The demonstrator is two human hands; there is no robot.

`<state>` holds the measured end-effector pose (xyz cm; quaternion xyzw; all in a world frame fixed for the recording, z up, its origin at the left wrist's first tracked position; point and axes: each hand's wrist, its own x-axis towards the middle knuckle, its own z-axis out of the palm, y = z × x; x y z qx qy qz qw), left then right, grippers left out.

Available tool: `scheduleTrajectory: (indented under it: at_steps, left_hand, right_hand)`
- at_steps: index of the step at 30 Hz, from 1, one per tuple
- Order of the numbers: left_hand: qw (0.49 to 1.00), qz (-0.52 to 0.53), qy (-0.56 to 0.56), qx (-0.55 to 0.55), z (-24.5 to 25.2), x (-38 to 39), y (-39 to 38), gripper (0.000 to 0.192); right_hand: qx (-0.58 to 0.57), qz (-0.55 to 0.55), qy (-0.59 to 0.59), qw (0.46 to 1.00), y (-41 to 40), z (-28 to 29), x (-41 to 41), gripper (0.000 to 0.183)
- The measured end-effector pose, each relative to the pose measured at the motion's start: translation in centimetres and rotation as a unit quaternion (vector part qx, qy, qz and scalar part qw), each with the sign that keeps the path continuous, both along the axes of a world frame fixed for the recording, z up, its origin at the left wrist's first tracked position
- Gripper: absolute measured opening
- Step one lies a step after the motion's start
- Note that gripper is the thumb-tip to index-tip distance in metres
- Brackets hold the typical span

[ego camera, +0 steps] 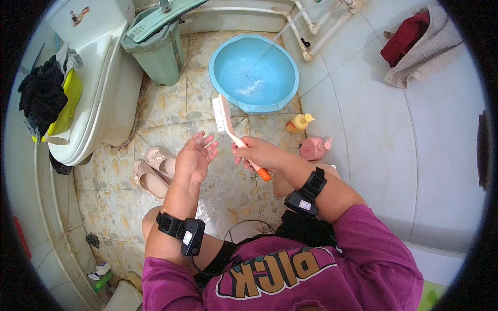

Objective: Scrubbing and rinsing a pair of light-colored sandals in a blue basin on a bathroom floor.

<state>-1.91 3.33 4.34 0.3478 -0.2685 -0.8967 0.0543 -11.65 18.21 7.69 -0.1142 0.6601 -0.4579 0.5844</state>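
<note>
My right hand (258, 153) grips a pale pink scrub brush (230, 130) by its handle, whose end is orange. The white bristles point to the left, and the brush head reaches close to the near rim of a light blue plastic basin (295, 87). Water streams into that basin from the upper right and churns white inside. To the left of the brush, my left hand (196, 157) is empty, palm up, with its fingers apart. A pair of beige slip-on shoes (149, 180) rests on the floor beside my left forearm.
A yellow pump bottle (297, 123) and a pink pump bottle (313, 148) stand by the right wall. At left, a yellow-green basin (70, 99) with dark clothes (41, 91) sits on the toilet (97, 74). A green trash bin (163, 64) stands behind. Towels (428, 50) hang at right.
</note>
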Motion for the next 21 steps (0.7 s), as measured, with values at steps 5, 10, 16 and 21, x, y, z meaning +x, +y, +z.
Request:
scheduleTrajectory:
  at_steps: [5, 10, 16, 21]
  left_hand:
    - [1.000, -0.009, 0.004, 0.005, -0.01, -0.12, 0.24, 0.034]
    - [1.000, -0.012, 0.004, 0.002, -0.04, -0.18, 0.45, 0.032]
    - [1.000, -0.008, -0.003, 0.007, 0.48, -0.35, 0.68, 0.030]
    - [1.000, -0.001, -0.001, 0.014, 0.16, -0.31, 0.63, 0.030]
  right_hand:
    - [0.005, -0.001, 0.000, 1.000, 0.01, -0.30, -0.07, 0.018]
    - [0.008, 0.001, 0.003, 1.000, -0.02, -0.34, 0.04, 0.017]
    - [0.012, 0.001, 0.003, 1.000, -0.04, -0.39, 0.05, 0.016]
    - [0.011, -0.001, 0.008, 1.000, -0.12, -0.65, 0.05, 0.015]
